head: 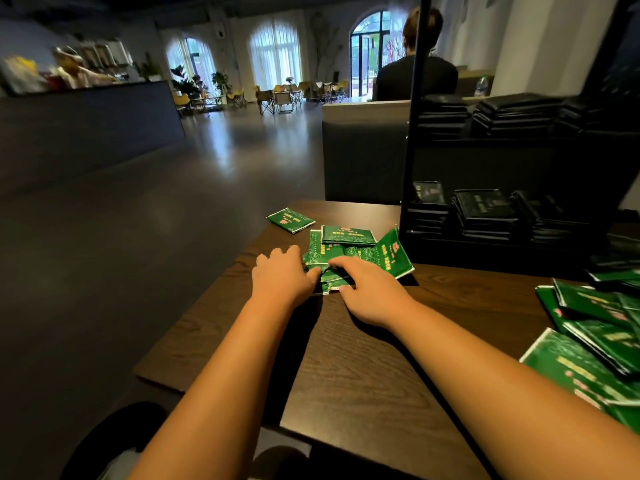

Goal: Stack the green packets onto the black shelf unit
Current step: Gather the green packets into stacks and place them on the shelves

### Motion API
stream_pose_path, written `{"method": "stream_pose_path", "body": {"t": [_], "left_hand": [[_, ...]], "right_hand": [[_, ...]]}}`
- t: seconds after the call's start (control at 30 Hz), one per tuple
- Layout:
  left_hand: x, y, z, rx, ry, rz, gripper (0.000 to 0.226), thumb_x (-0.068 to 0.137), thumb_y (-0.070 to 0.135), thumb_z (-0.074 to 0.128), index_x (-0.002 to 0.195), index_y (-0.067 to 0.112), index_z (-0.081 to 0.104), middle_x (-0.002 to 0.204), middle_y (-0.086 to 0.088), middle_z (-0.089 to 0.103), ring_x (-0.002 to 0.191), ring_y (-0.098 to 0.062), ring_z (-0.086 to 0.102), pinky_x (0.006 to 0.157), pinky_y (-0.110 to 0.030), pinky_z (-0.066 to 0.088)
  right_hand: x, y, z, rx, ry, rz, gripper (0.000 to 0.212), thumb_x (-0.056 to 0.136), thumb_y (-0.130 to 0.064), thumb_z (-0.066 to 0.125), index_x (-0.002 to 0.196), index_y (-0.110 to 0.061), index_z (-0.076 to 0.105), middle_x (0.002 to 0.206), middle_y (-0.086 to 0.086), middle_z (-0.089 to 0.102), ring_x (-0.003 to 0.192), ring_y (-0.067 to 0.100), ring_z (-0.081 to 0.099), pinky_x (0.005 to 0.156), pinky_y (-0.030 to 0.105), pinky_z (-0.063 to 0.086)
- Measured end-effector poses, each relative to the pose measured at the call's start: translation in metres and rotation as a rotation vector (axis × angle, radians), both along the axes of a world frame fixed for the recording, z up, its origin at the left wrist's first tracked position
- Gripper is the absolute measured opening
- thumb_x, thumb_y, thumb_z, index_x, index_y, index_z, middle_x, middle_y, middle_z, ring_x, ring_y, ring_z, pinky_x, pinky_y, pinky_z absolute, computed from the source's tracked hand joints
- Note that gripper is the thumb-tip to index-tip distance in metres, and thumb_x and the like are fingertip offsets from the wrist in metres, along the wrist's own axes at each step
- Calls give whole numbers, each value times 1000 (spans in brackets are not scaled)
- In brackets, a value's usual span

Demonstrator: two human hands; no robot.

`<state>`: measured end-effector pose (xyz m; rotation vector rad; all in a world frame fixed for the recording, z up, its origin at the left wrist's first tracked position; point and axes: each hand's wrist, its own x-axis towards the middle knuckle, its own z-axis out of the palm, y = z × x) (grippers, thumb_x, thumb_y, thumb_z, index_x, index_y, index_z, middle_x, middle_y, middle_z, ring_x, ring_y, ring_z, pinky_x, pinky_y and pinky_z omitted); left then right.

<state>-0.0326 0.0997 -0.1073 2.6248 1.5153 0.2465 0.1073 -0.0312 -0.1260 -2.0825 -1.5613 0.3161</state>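
My left hand (282, 275) curls against the side of a loose pile of green packets (349, 251) and my right hand (372, 292) pinches its near edge, fingers on top. The pile lies on the bench (346, 358) just left of the black shelf unit (415, 133). Stacked packets (485, 216) fill its shelves, and a single packet (291, 220) lies farther left.

No text can be read. The green packets (348, 235) on the worktop (346, 341) carry rows of yellow lettering beside a pink emblem, but every character is too small and blurred to make out.
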Motion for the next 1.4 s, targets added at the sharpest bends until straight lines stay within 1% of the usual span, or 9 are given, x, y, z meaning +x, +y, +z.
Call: {"method": "stream_pose_path", "body": {"t": [0.17,0.33,0.53,0.67,0.77,0.87,1.07,1.2,1.4], "left_hand": [[-2,-27,4,-186,-167,92,94,90,72,72,150,5,42,153,-22,44,139,-43,51,108,-49,47],[15,-48,13,-377,-293,148,107,74,79,80,144,1,55,141,-21,59,126,-35,62,83,-36,50],[23,-70,16,-418,-467,80,45,80,48,93,92,9,77,89,-6,77,79,-20,72,64,-29,51],[21,-79,12,-535,-715,51,32,74,30,99,98,13,85,88,-3,83,85,-19,81,88,-43,66],[19,-90,5,-556,-865,-40,34,75,21,99,104,18,81,93,2,84,87,-17,82,91,-49,66],[16,-99,-4,-540,-977,-127,41,79,21,96,115,27,75,103,6,83,95,-15,81,93,-48,65],[14,-101,-5,-568,-1059,-303,55,83,12,94,127,32,67,113,8,81,106,-12,78,87,-30,61],[13,-98,-10,-613,-1019,-389,62,88,9,88,137,36,62,124,4,78,116,-18,76,100,-46,61],[13,-90,-13,-633,-1019,-412,65,84,-3,72,137,33,61,123,-3,77,117,-27,74,106,-58,57]], "right_hand": [[-22,-37,-2,51,80,-109,54,99,-14,57,152,-21,44,153,2,40,135,27,53,108,43,47],[-31,-57,-2,245,364,-262,31,105,-7,48,133,-19,50,137,-1,42,123,14,59,95,26,44],[-20,-61,5,316,494,-348,23,104,-11,57,122,-25,54,130,-2,47,109,13,51,86,29,40],[-8,-63,2,337,599,-391,24,101,-18,61,122,-27,56,130,-4,51,97,7,54,70,22,43],[-1,-63,1,367,774,-410,41,85,-52,63,122,-33,60,127,-3,65,107,17,68,90,42,60],[5,-65,6,349,838,-368,76,82,-79,55,140,-31,61,123,-9,70,113,17,70,102,48,58],[15,-67,12,416,893,-319,64,95,-72,62,144,-31,63,127,-8,72,101,13,74,81,34,63],[15,-64,9,470,930,-260,54,89,-55,80,138,-38,67,121,-8,76,108,13,75,90,41,65],[14,-65,12,553,894,-237,9,98,-34,76,106,-31,75,106,-1,79,97,20,79,91,54,64]]}}
